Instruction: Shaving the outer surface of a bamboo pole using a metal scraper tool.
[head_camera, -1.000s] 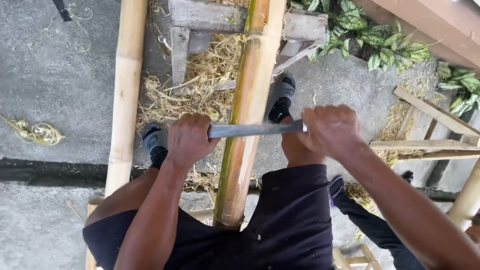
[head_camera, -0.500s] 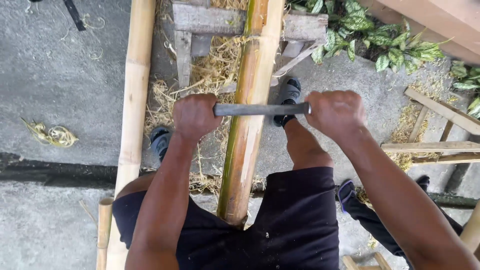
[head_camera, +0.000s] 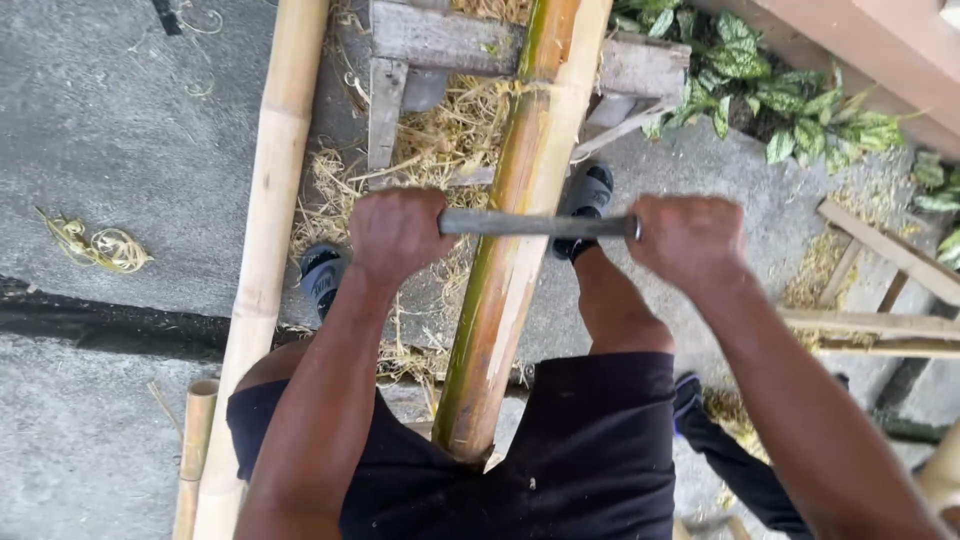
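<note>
— What lies furthest left?

— A tangle of pale yellow shavings on the grey concrete floor, then a long pale bamboo pole lying free.

— And the hands?

— The left hand has its grip wrapped tight around one end of a grey metal blade bar. The bar lies crosswise on a green-and-tan bamboo pole, which runs from a weathered wooden trestle down between the person's knees. The right hand has its grip closed around the bar's other end.

— Further right?

— Green speckled leaves and loose wooden slats.
</note>
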